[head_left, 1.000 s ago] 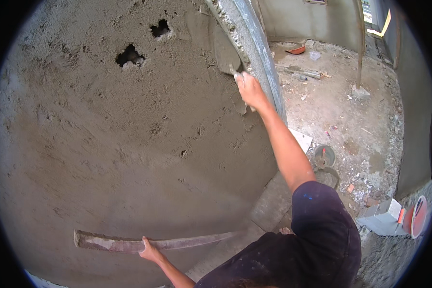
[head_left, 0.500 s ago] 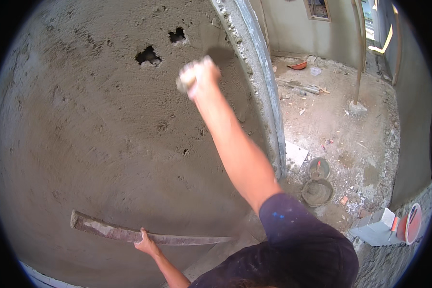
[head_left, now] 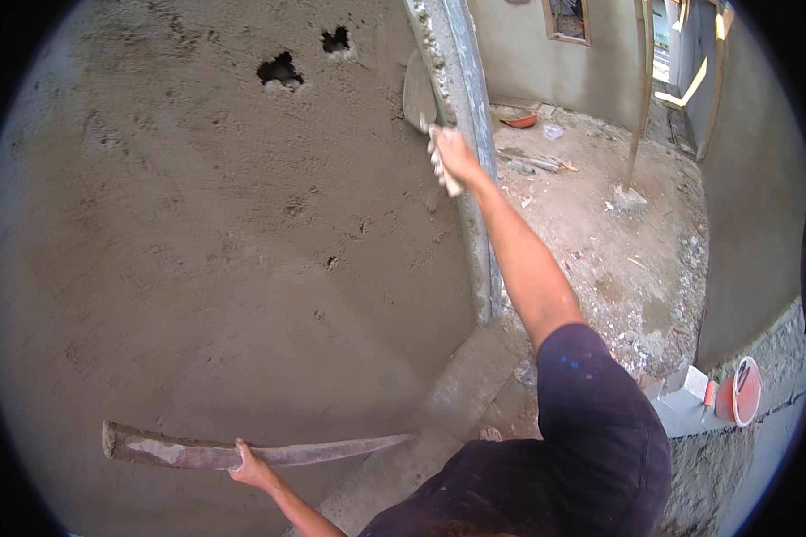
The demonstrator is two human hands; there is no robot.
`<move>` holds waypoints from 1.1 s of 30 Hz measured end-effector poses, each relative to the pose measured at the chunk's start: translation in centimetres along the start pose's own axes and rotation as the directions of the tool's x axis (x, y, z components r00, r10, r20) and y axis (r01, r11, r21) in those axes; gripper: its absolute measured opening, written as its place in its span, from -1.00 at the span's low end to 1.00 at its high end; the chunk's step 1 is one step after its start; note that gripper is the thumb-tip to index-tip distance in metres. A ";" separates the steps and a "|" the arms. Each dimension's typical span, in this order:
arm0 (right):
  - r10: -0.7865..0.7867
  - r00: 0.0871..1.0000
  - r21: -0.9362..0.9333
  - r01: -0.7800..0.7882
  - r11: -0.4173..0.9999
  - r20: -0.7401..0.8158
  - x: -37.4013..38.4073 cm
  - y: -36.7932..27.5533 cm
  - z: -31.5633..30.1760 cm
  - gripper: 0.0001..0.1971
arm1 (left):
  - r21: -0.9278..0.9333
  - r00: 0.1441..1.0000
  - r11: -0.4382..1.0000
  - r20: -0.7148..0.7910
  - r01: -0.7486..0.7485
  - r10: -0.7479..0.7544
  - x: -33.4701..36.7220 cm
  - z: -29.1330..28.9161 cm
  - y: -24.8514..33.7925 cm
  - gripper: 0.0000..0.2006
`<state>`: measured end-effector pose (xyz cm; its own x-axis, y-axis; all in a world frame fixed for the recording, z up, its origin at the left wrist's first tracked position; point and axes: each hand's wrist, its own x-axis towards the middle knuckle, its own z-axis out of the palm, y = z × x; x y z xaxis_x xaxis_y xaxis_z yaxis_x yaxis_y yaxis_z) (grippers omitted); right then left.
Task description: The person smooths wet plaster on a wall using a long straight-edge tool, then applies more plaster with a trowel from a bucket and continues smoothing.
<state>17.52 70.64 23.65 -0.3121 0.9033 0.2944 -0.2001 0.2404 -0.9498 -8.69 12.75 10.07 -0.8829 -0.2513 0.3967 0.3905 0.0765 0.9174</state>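
Open room spans the wall point(head_left: 206, 259) between the trowel point(head_left: 417, 94) and the long board point(head_left: 175, 451). The grey edge strip point(head_left: 475, 107) bars the way right of the trowel.

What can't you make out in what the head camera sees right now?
All in the head view:
- Trowel: most of its handle is covered by the right hand.
- Board: its far side is hidden by its near face, and part of that by the left hand.
- Larger dark hole: depth lost in shadow.
- Foot: mostly covered by dark clothing.
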 end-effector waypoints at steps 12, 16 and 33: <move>0.521 0.823 -0.728 -0.499 0.470 -0.226 -41.8 39.4 -23.5 -0.54 | 0.259 0.995 0.961 0.015 -0.095 0.094 -3.9 1.7 1.8 -0.66; 0.670 0.632 -0.845 -0.535 0.015 -0.389 -47.4 47.3 -35.6 -0.63 | 0.385 0.990 0.916 -0.033 -0.115 0.138 -0.4 0.4 -0.6 -0.60; 0.834 0.485 -0.466 -0.820 0.331 -0.261 -45.9 65.9 -40.6 -0.55 | 0.499 0.973 0.836 0.077 -0.228 0.219 -0.1 10.3 4.1 -0.45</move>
<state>56.39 59.47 -56.75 -0.0762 0.7318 -0.6773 0.6229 -0.4954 -0.6054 -9.71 23.02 14.13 -0.7933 -0.1533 0.5892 0.3976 0.6025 0.6921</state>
